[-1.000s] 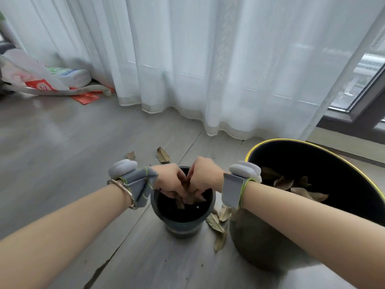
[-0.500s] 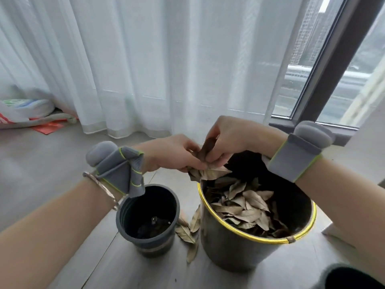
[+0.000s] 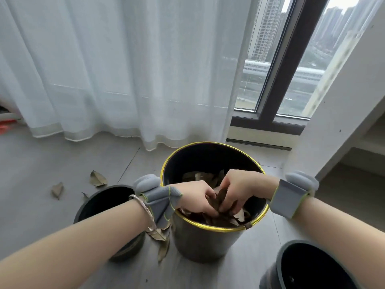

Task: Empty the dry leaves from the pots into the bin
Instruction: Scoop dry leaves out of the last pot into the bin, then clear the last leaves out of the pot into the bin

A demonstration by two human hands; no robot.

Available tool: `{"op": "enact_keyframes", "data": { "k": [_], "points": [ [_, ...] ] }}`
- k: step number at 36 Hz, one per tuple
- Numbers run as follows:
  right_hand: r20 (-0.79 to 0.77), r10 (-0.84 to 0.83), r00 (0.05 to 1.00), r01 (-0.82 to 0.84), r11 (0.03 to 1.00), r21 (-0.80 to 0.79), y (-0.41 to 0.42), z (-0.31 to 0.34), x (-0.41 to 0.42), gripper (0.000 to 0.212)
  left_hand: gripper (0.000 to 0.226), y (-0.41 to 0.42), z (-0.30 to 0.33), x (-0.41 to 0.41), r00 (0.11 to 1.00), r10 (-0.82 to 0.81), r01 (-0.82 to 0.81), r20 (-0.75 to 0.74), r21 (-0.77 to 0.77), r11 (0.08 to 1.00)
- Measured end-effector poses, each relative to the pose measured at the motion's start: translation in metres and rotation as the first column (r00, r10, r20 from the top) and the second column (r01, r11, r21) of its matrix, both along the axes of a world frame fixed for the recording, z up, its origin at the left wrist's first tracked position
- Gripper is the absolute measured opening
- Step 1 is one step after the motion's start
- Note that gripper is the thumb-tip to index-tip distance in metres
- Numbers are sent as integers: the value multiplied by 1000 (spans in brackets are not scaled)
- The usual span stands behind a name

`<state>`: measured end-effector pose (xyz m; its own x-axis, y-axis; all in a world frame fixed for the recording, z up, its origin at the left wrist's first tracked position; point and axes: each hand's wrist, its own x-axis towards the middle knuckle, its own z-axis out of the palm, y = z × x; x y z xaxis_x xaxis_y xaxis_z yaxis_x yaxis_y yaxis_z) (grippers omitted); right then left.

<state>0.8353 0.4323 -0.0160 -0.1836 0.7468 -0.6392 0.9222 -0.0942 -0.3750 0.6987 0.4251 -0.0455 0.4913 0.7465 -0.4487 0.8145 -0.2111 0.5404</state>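
Both hands [image 3: 218, 197] pinching leaves [image 3: 218, 200] inside the bin [image 3: 200, 240]; risk of spilling over the near rim if released carelessly.

Bin [image 3: 208, 243] mouth open above (pots [image 3: 104, 203] flank it), curtain [image 3: 125, 69] behind.

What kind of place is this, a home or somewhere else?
Probably a room in a high-rise flat: a sheer white curtain hangs to the grey floor, and the dark-framed window looks out on tower blocks.

no legible text, seemingly
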Motion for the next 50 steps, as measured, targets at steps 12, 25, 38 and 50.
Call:
{"op": "enact_keyframes", "data": {
  "k": [12,25,38,50],
  "points": [
    [65,-45,997,44,999,12,6,-13,18,40,44,14,-2,3,998,-49,53,-34,109,993],
    [-361,-190,913,281,935,218,37,-4,-23,18,27,28,17,-59,945,115,-166,306,145,976],
    [-515,21,857,307,782,542,47,1,-134,13,21,23,2,-153,702,434,-627,564,202,752],
    [-207,290,934,-188,895,405,16,-49,-202,25,30,-11,-76,-246,618,786,-777,14,158,609]
  ]
}}
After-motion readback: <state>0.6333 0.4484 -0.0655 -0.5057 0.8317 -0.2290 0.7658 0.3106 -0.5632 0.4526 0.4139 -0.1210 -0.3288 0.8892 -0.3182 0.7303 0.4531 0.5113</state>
